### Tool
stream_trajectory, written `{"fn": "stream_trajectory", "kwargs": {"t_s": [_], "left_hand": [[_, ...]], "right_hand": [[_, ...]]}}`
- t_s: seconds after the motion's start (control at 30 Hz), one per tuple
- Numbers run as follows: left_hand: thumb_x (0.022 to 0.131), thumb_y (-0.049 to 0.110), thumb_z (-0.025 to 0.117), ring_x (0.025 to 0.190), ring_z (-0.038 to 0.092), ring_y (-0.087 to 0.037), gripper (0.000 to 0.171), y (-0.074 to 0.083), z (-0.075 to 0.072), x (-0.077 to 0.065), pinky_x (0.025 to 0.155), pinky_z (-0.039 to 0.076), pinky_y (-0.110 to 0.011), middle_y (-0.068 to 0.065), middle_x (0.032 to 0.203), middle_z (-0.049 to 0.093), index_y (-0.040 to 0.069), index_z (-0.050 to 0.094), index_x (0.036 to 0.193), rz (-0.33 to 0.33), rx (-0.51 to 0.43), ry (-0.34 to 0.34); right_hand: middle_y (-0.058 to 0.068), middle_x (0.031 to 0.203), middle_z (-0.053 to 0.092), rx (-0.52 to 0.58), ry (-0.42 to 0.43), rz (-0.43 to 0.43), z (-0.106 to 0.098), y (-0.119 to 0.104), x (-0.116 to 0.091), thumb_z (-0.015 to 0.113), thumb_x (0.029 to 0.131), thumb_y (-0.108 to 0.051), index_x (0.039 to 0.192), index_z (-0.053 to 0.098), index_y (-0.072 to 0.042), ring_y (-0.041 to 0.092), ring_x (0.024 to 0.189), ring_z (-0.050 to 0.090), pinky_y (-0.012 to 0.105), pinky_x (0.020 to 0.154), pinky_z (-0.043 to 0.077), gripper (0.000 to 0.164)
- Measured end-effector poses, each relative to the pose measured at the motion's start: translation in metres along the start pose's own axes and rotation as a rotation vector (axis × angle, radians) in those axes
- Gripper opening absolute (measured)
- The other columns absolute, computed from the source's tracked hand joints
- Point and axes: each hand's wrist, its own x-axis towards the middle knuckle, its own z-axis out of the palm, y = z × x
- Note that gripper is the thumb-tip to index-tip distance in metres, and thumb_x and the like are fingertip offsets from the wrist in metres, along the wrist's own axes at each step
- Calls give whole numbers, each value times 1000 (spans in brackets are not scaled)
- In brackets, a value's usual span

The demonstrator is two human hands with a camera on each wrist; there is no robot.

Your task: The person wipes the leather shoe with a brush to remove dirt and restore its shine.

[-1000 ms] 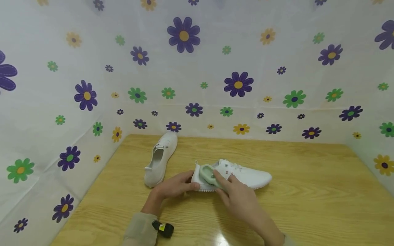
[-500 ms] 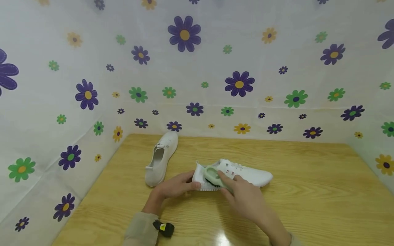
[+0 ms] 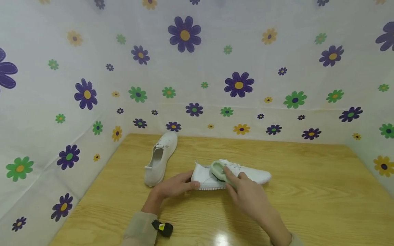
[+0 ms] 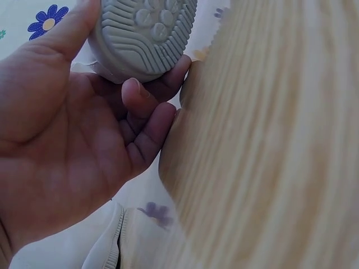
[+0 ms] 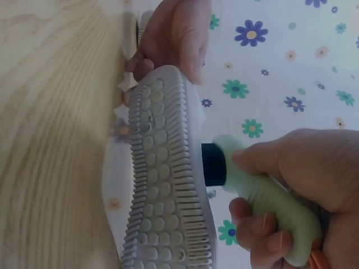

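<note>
A white shoe lies in the middle of the table, toe to the right, its side tilted up toward me. My left hand grips its heel, thumb near the sole edge; the left wrist view shows the ridged grey sole between thumb and fingers. My right hand holds a pale green brush by its handle, index finger laid along its back. The dark bristles press against the shoe's side around mid-length, as the right wrist view shows.
A second white shoe stands upright at the back left, toe toward the flowered cloth that encloses the table at the back and both sides. A black strap device is on my left wrist.
My right hand has slid the brush from the heel area rightward along the shoe's side to near the laces. The left hand stays at the heel.
</note>
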Motion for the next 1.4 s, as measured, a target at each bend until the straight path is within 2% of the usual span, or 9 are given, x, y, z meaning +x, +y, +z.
{"fn": "stream_trajectory", "kwargs": {"t_s": [0.1,0.3,0.43,0.6,0.73,0.9,1.03,1.2,1.4], "left_hand": [[104,42,50,113,54,-18,57,0,0,-1,100,42,-39,-7,130,58,7,40,148,-3,4,-7],[103,44,49,115,53,-16,58,0,-1,0,101,41,-37,-3,133,57,11,39,149,-6,1,-7],[104,43,49,111,54,-17,55,0,-1,-1,98,43,-36,-3,128,59,11,41,148,-3,-4,-14],[103,43,50,117,53,-17,58,1,-1,-1,103,41,-39,-4,135,56,10,39,149,-13,2,-10],[103,43,50,114,54,-18,57,1,-1,-1,101,42,-39,-4,130,58,10,40,148,-22,1,-12],[103,45,50,118,53,-17,59,-1,-1,0,104,40,-41,-4,134,57,10,39,149,-33,14,-4],[103,45,50,117,54,-18,58,-3,-1,0,104,40,-42,-4,133,58,11,40,149,-28,11,-5],[103,44,49,123,50,-18,60,-3,-1,0,106,38,-41,-5,139,53,9,37,150,-13,-7,-9],[104,43,49,116,53,-18,56,0,-1,1,101,41,-39,-5,133,57,10,40,148,-6,-13,-22]], "right_hand": [[12,99,64,62,-59,-28,0,0,-1,64,98,-27,147,49,-20,12,64,49,32,58,46,52],[10,87,61,21,1,-27,-1,0,-1,67,96,-25,145,53,-19,13,57,44,30,51,41,51],[12,98,65,72,-66,-29,-3,0,-2,66,97,-27,147,50,-22,12,66,50,33,59,46,52],[10,91,63,47,-27,-8,-4,2,-1,66,97,-25,146,51,-20,12,62,48,30,54,43,52],[11,99,65,111,-80,-17,-5,2,-2,65,97,-26,147,50,-21,12,68,52,34,61,48,52],[10,92,63,64,-46,1,-5,1,-1,65,97,-26,146,51,-20,13,61,47,31,53,43,52],[11,101,66,95,-78,-7,-4,2,-1,65,97,-27,147,50,-22,13,69,53,34,60,47,52],[10,90,63,42,-21,7,-4,5,-1,66,97,-27,146,52,-20,13,60,48,30,51,42,51],[12,107,66,118,-101,-19,-8,3,-2,65,97,-27,147,50,-24,12,73,54,34,64,49,53]]}}
